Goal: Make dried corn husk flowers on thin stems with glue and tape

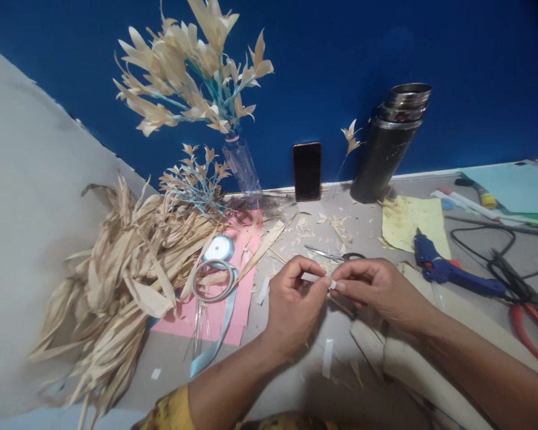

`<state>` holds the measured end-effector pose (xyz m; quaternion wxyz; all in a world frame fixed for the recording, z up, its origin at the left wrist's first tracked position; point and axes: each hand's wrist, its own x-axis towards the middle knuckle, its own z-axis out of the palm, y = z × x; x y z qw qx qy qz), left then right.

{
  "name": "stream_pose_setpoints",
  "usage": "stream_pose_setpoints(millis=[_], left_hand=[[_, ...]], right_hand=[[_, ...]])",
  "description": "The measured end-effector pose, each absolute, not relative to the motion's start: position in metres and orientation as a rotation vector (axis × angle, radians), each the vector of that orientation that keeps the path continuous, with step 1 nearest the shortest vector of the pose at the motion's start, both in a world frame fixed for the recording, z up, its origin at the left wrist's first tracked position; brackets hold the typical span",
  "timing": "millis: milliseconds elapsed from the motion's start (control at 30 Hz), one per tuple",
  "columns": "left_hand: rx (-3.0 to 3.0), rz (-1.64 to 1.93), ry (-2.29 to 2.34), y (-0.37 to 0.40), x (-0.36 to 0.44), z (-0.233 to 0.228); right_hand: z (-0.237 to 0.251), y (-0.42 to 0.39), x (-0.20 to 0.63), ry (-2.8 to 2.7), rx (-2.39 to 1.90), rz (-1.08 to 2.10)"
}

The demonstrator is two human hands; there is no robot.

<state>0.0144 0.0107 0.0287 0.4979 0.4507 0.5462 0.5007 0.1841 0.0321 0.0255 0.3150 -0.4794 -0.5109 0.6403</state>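
Between the fingertips of both hands is a small white strip (311, 277), perhaps paper or tape. My left hand (296, 310) pinches it from the left, and part of the strip shows inside the curl of the fingers. The fingers of my right hand (376, 286) close on its other end, the tips nearly touching those of the left. Just beyond the fingertips lies a pair of scissors (327, 254), its dark handle partly hidden. One loose white strip (327, 358) is on the table below the hands, and another white piece (262, 291) lies left of my left hand.
Dried husks (130, 263) pile up at left, beside pink paper (233, 322) with ribbon spools (218, 248). Husk flowers (179, 65) stand in a bottle (244, 170). A phone (307, 172) and flask (385, 149) stand behind. A blue glue gun (452, 275) and red-handled tool (531, 334) lie right.
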Motion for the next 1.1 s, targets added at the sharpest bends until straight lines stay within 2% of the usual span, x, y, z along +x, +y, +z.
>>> stream_pose_setpoints(millis=[333,500,767,1100], left_hand=[[1.028,1.235,1.266,0.009,0.017,0.027],[0.961,1.179,1.162,0.008,0.017,0.024],[0.682,1.08,0.941,0.011,0.021,0.013],[0.949,1.098,1.186,0.009,0.019,0.02]], right_hand=[[0.017,0.028,0.179,-1.396,-1.195,1.523],[0.016,0.026,0.175,-1.279,-1.169,1.607],[0.027,0.026,0.179,-1.277,-1.162,1.531],[0.023,0.023,0.177,-1.529,-1.226,1.329]])
